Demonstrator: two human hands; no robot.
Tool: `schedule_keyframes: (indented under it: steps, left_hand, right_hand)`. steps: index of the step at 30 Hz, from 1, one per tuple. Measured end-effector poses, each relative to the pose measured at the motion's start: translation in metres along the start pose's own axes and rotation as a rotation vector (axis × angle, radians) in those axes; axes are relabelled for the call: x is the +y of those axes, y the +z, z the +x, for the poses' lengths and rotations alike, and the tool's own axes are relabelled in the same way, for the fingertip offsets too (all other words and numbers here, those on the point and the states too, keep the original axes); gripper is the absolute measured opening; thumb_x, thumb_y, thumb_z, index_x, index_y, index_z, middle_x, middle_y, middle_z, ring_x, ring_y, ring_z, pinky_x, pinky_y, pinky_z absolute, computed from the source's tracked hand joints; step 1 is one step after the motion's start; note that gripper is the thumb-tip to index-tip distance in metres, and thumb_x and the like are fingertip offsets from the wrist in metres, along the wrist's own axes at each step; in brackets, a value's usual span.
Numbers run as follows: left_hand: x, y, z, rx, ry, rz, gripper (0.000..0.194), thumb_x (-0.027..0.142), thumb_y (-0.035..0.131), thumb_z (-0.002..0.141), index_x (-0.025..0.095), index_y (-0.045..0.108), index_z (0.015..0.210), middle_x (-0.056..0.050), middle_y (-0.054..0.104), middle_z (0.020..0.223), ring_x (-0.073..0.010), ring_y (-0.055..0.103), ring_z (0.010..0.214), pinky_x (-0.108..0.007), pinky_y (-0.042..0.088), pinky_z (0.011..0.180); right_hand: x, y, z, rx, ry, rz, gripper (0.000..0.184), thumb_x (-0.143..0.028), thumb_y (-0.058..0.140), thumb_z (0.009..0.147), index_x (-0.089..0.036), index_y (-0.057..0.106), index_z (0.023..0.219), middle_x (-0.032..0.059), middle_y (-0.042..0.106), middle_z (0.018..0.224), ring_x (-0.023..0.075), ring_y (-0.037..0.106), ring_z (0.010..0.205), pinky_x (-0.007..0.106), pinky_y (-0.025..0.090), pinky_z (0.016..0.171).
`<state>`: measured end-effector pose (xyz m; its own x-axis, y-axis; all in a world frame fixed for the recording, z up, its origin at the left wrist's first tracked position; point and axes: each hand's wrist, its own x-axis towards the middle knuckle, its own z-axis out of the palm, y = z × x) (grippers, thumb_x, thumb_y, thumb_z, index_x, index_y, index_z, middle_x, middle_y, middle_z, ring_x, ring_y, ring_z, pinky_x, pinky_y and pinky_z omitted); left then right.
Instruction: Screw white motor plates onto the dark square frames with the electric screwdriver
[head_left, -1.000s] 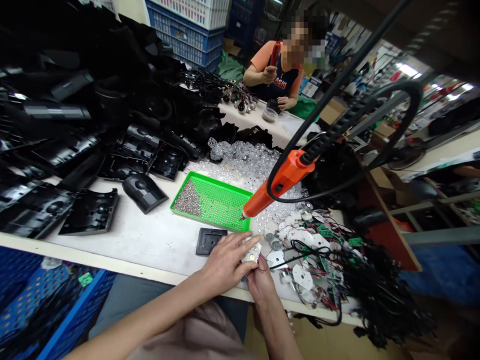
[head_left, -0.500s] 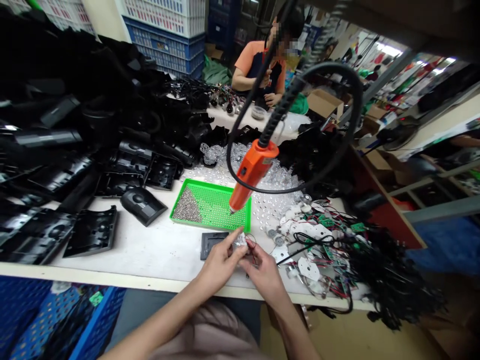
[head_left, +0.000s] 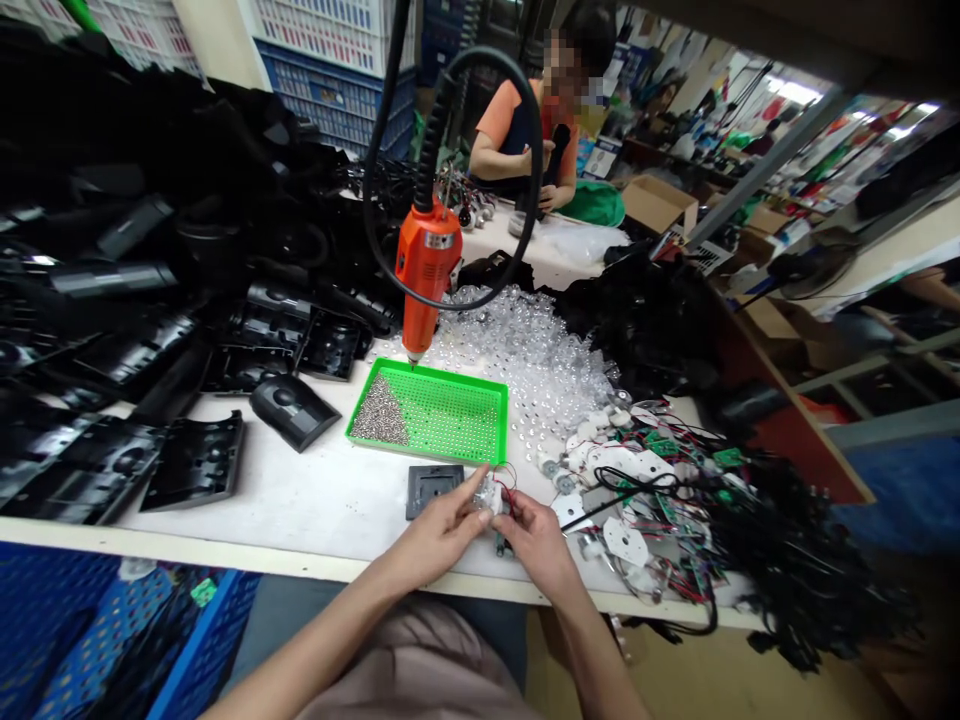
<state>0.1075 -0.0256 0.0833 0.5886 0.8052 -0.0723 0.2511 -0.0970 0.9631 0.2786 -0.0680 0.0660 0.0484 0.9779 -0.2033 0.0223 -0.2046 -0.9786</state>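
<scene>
Between my two hands, near the front edge of the table, is a small clear plastic lens piece (head_left: 490, 494) with thin red and dark wires. My left hand (head_left: 442, 530) grips it from the left between thumb and fingers. From the right, my right hand (head_left: 534, 535) pinches the wired side; a bit of green circuit board shows below the fingers. Just beyond my left hand lies a square black plastic part (head_left: 431, 487), flat on the table. Behind it sits a green perforated tray (head_left: 457, 412) with a heap of small screws (head_left: 380, 415) at its left end.
An orange electric screwdriver (head_left: 426, 270) hangs on its cable over the tray. Clear lenses (head_left: 525, 345) are heaped behind. Wired circuit boards (head_left: 652, 470) and black cables pile up at right, black plastic shells (head_left: 199, 460) at left. A co-worker (head_left: 525, 150) sits across the table.
The hanging screwdriver has swung left and away, from over the tray's right end to its back edge. My hands stay together, with more of the clear piece and wires showing.
</scene>
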Motion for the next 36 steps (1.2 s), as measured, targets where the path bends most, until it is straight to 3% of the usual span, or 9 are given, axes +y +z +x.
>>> schedule_keyframes:
  steps: [7, 18, 23, 27, 30, 32, 34, 35, 36]
  left_hand:
    - [0.001, 0.001, -0.005, -0.006, 0.026, 0.132, 0.052, 0.038, 0.039, 0.098, 0.022, 0.034, 0.147, -0.009, 0.048, 0.145, -0.0239, 0.051, 0.129, -0.044, 0.040, 0.107]
    - [0.003, 0.005, -0.009, 0.026, 0.028, 0.323, 0.051, 0.034, 0.033, 0.098, 0.020, 0.032, 0.148, -0.012, 0.062, 0.130, -0.0258, 0.064, 0.110, -0.041, 0.050, 0.092]
    - [0.003, 0.004, -0.008, 0.004, -0.006, 0.230, 0.052, 0.039, 0.033, 0.098, 0.020, 0.035, 0.146, -0.012, 0.057, 0.135, -0.0258, 0.059, 0.118, -0.043, 0.047, 0.099]
    - [-0.003, 0.009, -0.002, 0.066, 0.012, 0.031, 0.058, 0.045, 0.049, 0.091, 0.021, 0.039, 0.143, -0.012, 0.060, 0.132, -0.0260, 0.058, 0.118, -0.043, 0.045, 0.102]
    - [-0.011, 0.015, 0.004, 0.123, -0.069, -0.146, 0.059, 0.052, 0.056, 0.085, 0.019, 0.044, 0.132, -0.012, 0.069, 0.114, -0.0265, 0.066, 0.104, -0.043, 0.049, 0.096]
    - [-0.015, 0.018, 0.005, 0.127, -0.161, -0.292, 0.058, 0.059, 0.061, 0.080, 0.019, 0.049, 0.121, -0.012, 0.070, 0.110, -0.0260, 0.069, 0.094, -0.042, 0.053, 0.090]
    - [-0.014, 0.020, 0.005, 0.149, -0.265, -0.457, 0.056, 0.061, 0.066, 0.075, 0.020, 0.054, 0.111, -0.012, 0.069, 0.114, -0.0251, 0.070, 0.092, -0.038, 0.055, 0.084]
    - [-0.012, 0.021, 0.005, 0.173, -0.316, -0.549, 0.055, 0.061, 0.068, 0.073, 0.020, 0.056, 0.107, -0.012, 0.068, 0.118, -0.0247, 0.069, 0.093, -0.035, 0.056, 0.082]
    - [-0.009, 0.021, 0.006, 0.200, -0.364, -0.648, 0.055, 0.060, 0.071, 0.070, 0.020, 0.059, 0.105, -0.012, 0.067, 0.121, -0.0244, 0.069, 0.094, -0.033, 0.057, 0.078]
  right_hand:
    - [-0.013, -0.001, -0.004, -0.038, -0.009, -0.005, 0.022, -0.035, 0.069, 0.076, -0.018, 0.072, 0.089, -0.0008, 0.070, 0.078, 0.0158, 0.061, 0.075, 0.026, 0.050, 0.074]
    - [-0.014, -0.007, -0.004, -0.055, -0.030, -0.074, 0.022, -0.037, 0.067, 0.079, -0.017, 0.072, 0.087, -0.0018, 0.069, 0.077, 0.0132, 0.058, 0.068, 0.022, 0.046, 0.064]
    - [-0.008, 0.001, -0.006, -0.013, -0.006, -0.097, 0.024, -0.036, 0.066, 0.079, -0.017, 0.073, 0.092, -0.0015, 0.069, 0.074, 0.0139, 0.058, 0.066, 0.023, 0.046, 0.061]
    - [-0.015, 0.001, -0.018, 0.010, -0.123, -0.150, 0.026, -0.024, 0.066, 0.077, -0.023, 0.073, 0.102, 0.0009, 0.074, 0.092, 0.0195, 0.065, 0.082, 0.030, 0.051, 0.078]
    - [-0.031, -0.039, -0.027, 0.037, -0.333, -0.298, 0.030, -0.019, 0.068, 0.076, -0.029, 0.073, 0.103, 0.0014, 0.074, 0.100, 0.0234, 0.064, 0.094, 0.036, 0.048, 0.089]
    - [-0.042, -0.084, -0.031, 0.269, -0.411, -0.537, 0.032, -0.016, 0.061, 0.080, -0.031, 0.072, 0.106, 0.0023, 0.073, 0.103, 0.0245, 0.062, 0.097, 0.039, 0.044, 0.094]
    - [-0.050, -0.133, -0.031, 0.492, -0.344, -1.001, 0.035, -0.012, 0.052, 0.084, -0.026, 0.070, 0.110, 0.0068, 0.072, 0.105, 0.0254, 0.059, 0.096, 0.040, 0.042, 0.090]
    - [-0.052, -0.155, -0.030, 0.502, -0.253, -1.278, 0.036, -0.010, 0.048, 0.085, -0.023, 0.070, 0.110, 0.0087, 0.071, 0.106, 0.0258, 0.059, 0.096, 0.040, 0.042, 0.087]
    - [-0.052, -0.173, -0.027, 0.487, -0.203, -1.400, 0.036, -0.007, 0.046, 0.084, -0.020, 0.070, 0.108, 0.0114, 0.070, 0.108, 0.0267, 0.058, 0.097, 0.040, 0.041, 0.085]
